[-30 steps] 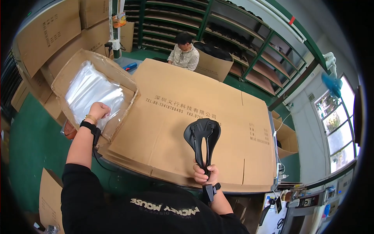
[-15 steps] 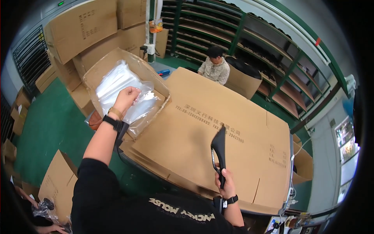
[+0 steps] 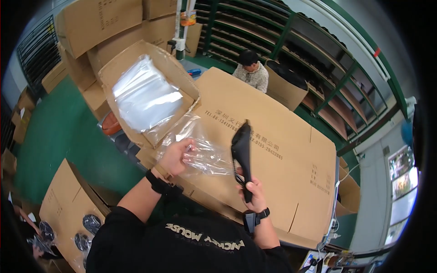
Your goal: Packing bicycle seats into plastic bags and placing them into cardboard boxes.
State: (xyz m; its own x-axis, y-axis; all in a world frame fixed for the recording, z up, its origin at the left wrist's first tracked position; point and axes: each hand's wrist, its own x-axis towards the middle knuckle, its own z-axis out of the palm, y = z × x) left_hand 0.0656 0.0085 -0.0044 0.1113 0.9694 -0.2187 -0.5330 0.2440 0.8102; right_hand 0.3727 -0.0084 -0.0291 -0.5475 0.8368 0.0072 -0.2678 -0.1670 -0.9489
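A clear plastic bag (image 3: 207, 159) hangs crumpled from my left hand (image 3: 175, 157), whose fingers are closed on it. In my right hand (image 3: 255, 195) is a black bicycle saddle (image 3: 242, 148), stood on end with its tip up and its rails to the left. The bag's free end reaches close to the saddle's left side; whether they touch I cannot tell. Both hands are over flat cardboard (image 3: 287, 182) stacked on the table. Beyond my left hand, a stack of clear bags (image 3: 148, 95) fills an open carton (image 3: 195, 94).
Large cartons (image 3: 100, 22) rise at the far left. A person (image 3: 252, 75) sits beyond the table beside a carton (image 3: 284, 91), with green racks (image 3: 255, 27) behind. At lower left, dark plastic-wrapped pieces (image 3: 91, 224) lie on cardboard near another person's hand (image 3: 37, 250).
My left hand has come out of the carton toward me, drawing a clear bag over the table. My right hand has brought the saddle slightly left and up.
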